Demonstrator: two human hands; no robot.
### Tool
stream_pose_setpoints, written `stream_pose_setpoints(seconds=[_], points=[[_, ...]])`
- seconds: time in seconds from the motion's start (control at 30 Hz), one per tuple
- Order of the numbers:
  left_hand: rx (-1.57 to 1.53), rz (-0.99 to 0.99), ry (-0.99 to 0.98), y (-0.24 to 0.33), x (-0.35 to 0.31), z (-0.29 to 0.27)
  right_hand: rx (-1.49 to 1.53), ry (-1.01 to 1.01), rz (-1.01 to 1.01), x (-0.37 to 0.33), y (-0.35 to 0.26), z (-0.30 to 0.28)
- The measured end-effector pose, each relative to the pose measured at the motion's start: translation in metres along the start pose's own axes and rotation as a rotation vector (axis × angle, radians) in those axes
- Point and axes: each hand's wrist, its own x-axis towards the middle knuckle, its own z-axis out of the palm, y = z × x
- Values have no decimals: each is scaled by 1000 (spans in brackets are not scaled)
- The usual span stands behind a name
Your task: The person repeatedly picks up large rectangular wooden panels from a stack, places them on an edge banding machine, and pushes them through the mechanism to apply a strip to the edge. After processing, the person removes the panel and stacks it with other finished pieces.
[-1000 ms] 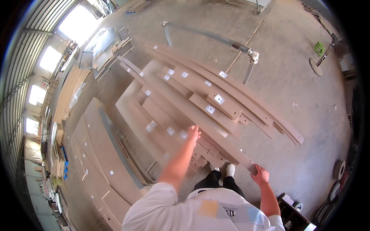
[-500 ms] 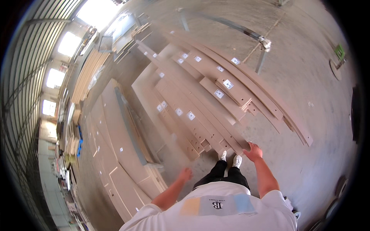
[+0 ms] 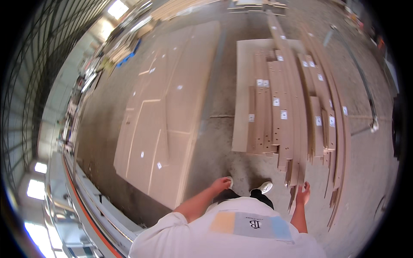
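The planks (image 3: pixel 296 103) before me look like smooth, matt wood, as do the wide panels (image 3: pixel 178 103), and the labels (image 3: pixel 284 115) on the planks seem flat paper. My shirt (image 3: pixel 228 247) is soft cloth, the floor (image 3: pixel 219 133) dull, rough concrete, the frame (image 3: pixel 362 82) matt metal.

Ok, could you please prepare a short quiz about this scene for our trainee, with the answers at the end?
1. True or false: the right hand is nearer to the narrow brown boards than the left hand is.
2. Which colour are the person's shoes? a) black b) white c) blue
3. Fill in: in the picture, the wide panels lie to the ____ of the narrow brown boards.

Key: 1 true; 2 b; 3 left.
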Motion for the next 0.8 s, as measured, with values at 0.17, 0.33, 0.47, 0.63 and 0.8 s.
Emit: stream_pose_setpoints(seconds=[0.17,0.33,0.47,0.63,0.8], points=[[649,20,156,-141,-8,-81,183,-14,-132,-38,-56,15],[561,-436,438,-240,-9,-214,235,-209,-137,-110,-94,66],[525,-717,564,-306,2,-295,94,-353,-87,-200,-129,86],[151,-909,708,-352,26,-346,-111,-562,-124,-274,-164,89],[-113,-617,693,-434,26,-349,-43,-619,-32,-288,-202,104]])
